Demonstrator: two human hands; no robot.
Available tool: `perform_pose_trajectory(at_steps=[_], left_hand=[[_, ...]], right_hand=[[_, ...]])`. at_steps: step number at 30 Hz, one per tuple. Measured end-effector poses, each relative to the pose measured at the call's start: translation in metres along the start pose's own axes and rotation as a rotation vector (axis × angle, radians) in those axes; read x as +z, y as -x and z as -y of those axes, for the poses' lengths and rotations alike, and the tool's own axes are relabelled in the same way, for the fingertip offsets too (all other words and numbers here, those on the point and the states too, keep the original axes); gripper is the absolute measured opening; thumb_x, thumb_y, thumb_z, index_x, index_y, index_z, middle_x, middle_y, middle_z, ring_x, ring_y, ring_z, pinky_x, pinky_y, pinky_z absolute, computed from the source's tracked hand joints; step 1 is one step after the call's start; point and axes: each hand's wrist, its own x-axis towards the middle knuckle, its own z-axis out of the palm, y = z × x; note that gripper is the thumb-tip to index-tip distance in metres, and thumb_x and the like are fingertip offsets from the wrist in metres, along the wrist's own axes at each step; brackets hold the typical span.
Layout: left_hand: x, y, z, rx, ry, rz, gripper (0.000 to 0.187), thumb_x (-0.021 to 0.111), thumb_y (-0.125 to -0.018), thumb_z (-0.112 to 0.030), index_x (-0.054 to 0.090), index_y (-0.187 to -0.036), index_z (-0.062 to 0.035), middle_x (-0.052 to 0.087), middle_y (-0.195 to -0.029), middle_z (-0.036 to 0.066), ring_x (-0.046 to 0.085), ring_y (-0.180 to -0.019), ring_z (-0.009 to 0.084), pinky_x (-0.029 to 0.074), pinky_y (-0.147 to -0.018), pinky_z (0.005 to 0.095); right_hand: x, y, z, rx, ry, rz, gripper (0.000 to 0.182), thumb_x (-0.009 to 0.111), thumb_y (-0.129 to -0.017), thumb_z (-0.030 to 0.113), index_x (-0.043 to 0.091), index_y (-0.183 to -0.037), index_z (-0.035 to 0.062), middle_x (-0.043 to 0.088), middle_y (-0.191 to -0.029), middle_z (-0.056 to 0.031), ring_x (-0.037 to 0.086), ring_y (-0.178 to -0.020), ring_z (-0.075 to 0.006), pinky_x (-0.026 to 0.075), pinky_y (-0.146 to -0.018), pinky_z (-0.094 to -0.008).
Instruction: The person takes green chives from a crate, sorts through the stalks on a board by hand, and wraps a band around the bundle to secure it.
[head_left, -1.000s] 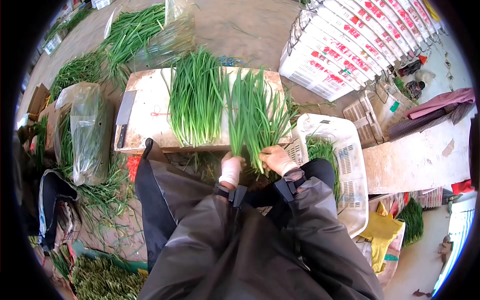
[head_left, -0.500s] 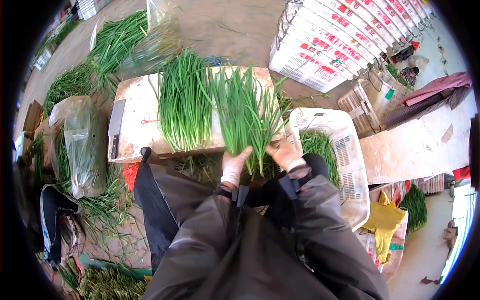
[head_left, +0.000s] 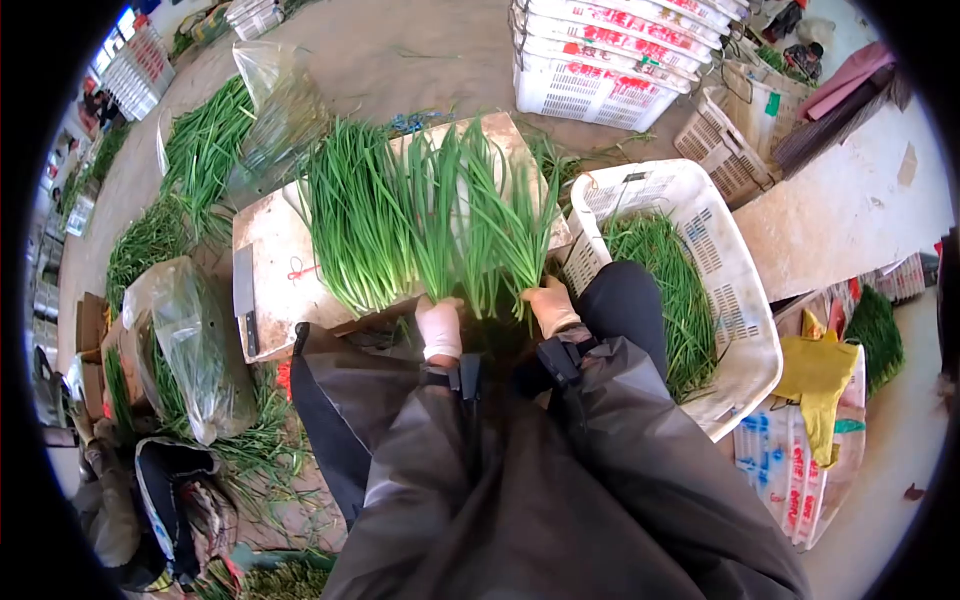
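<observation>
My left hand (head_left: 438,328), in a pale glove, is closed around the lower ends of some garlic chives (head_left: 435,245) at the board's near edge. My right hand (head_left: 550,306), also gloved, grips the stem ends of another bunch (head_left: 522,235) to the right. Loose chives (head_left: 480,265) stand between the two hands. Left of them, a thick pile of chives (head_left: 355,220) lies across the worn white board (head_left: 280,265), leaves pointing away from me. On the board's left edge rests a knife (head_left: 244,295) with a dark handle. My fingertips are partly hidden by the stems.
A white crate (head_left: 745,330) holding chives stands by my right knee. Stacked white crates (head_left: 600,85) rise beyond the board. At left are a clear plastic bag (head_left: 195,350) and heaps of chives (head_left: 205,140). A yellow cloth (head_left: 820,385) hangs at lower right.
My hands have moved apart, the left one slightly leftward, and the chives between them are spread wider. The view has shifted, showing more of the crate at right.
</observation>
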Motion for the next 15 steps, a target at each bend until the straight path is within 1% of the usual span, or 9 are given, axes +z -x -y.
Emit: perform_pose_trajectory(at_steps=[1, 4, 5, 6, 8, 9, 10, 13, 15], left_hand=[[0.000, 0.002, -0.003, -0.090, 0.056, -0.028, 0.021, 0.067, -0.082, -0.004, 0.058, -0.101, -0.0065, 0.065, -0.074, 0.003, 0.063, -0.059, 0.0159, 0.048, -0.050, 0.0298], [0.009, 0.007, 0.001, -0.109, 0.135, -0.049, 0.019, 0.066, -0.086, -0.006, 0.059, -0.103, -0.0088, 0.059, -0.068, -0.001, 0.058, -0.054, 0.0149, 0.047, -0.049, 0.0293], [0.012, 0.009, 0.001, -0.138, 0.170, -0.012, 0.014, 0.069, -0.090, -0.013, 0.061, -0.100, -0.0110, 0.052, -0.064, -0.005, 0.051, -0.050, 0.0119, 0.044, -0.048, 0.0277], [0.016, 0.014, -0.006, -0.187, 0.195, -0.003, 0.014, 0.071, -0.090, -0.015, 0.061, -0.098, -0.0117, 0.051, -0.064, -0.005, 0.049, -0.049, 0.0111, 0.043, -0.046, 0.0273], [0.022, 0.024, -0.023, -0.284, 0.242, 0.018, 0.015, 0.076, -0.089, -0.019, 0.063, -0.094, -0.0131, 0.050, -0.063, -0.006, 0.046, -0.047, 0.0096, 0.040, -0.044, 0.0264], [0.024, 0.021, -0.021, -0.301, 0.178, 0.035, 0.019, 0.080, -0.088, -0.024, 0.066, -0.093, -0.0142, 0.052, -0.062, -0.007, 0.042, -0.045, 0.0077, 0.035, -0.041, 0.0258], [0.029, 0.023, -0.023, -0.258, 0.126, 0.052, 0.018, 0.081, -0.087, -0.024, 0.066, -0.093, -0.0137, 0.052, -0.062, -0.006, 0.041, -0.044, 0.0076, 0.034, -0.041, 0.0257], [0.040, 0.028, -0.017, -0.162, 0.027, 0.122, 0.014, 0.079, -0.088, -0.020, 0.069, -0.094, -0.0131, 0.055, -0.063, -0.005, 0.039, -0.044, 0.0073, 0.030, -0.040, 0.0247], [0.040, 0.021, -0.010, -0.242, -0.023, 0.188, 0.011, 0.078, -0.088, -0.019, 0.069, -0.091, -0.0137, 0.055, -0.062, -0.005, 0.038, -0.043, 0.0077, 0.029, -0.040, 0.0242]], right_hand=[[0.000, 0.000, -0.005, 0.019, 0.082, -0.059, 0.040, 0.073, -0.078, 0.018, 0.066, -0.108, -0.0083, 0.072, -0.099, -0.0221, 0.068, -0.092, -0.0366, 0.051, -0.084, -0.0407], [0.015, -0.015, -0.035, 0.129, 0.032, -0.107, 0.032, 0.071, -0.084, 0.012, 0.067, -0.110, -0.0056, 0.071, -0.099, -0.0158, 0.068, -0.093, -0.0291, 0.051, -0.084, -0.0376], [0.018, -0.023, -0.050, 0.190, -0.045, -0.094, 0.030, 0.072, -0.084, 0.012, 0.067, -0.108, -0.0052, 0.072, -0.098, -0.0151, 0.068, -0.090, -0.0282, 0.051, -0.082, -0.0369], [0.020, -0.033, -0.066, 0.248, -0.121, -0.079, 0.028, 0.072, -0.084, 0.012, 0.068, -0.106, -0.0047, 0.072, -0.098, -0.0144, 0.068, -0.088, -0.0273, 0.051, -0.080, -0.0362], [0.020, -0.030, -0.057, 0.345, -0.296, -0.012, 0.024, 0.072, -0.085, 0.012, 0.069, -0.103, -0.0039, 0.072, -0.095, -0.0128, 0.068, -0.082, -0.0251, 0.050, -0.076, -0.0347], [0.015, -0.011, -0.024, 0.384, -0.396, 0.040, 0.023, 0.072, -0.085, 0.012, 0.070, -0.102, -0.0036, 0.072, -0.094, -0.0120, 0.068, -0.079, -0.0239, 0.050, -0.075, -0.0339], [0.013, 0.002, 0.000, 0.420, -0.495, 0.093, 0.021, 0.072, -0.086, 0.012, 0.070, -0.100, -0.0032, 0.072, -0.092, -0.0112, 0.068, -0.076, -0.0226, 0.050, -0.073, -0.0331], [0.015, 0.012, 0.008, 0.247, -0.496, 0.150, 0.019, 0.073, -0.085, 0.010, 0.071, -0.099, -0.0030, 0.072, -0.088, -0.0100, 0.066, -0.072, -0.0212, 0.050, -0.071, -0.0330], [0.014, 0.010, 0.006, 0.230, -0.408, 0.158, 0.020, 0.073, -0.086, 0.011, 0.071, -0.099, -0.0029, 0.072, -0.088, -0.0098, 0.067, -0.073, -0.0211, 0.050, -0.071, -0.0331]])
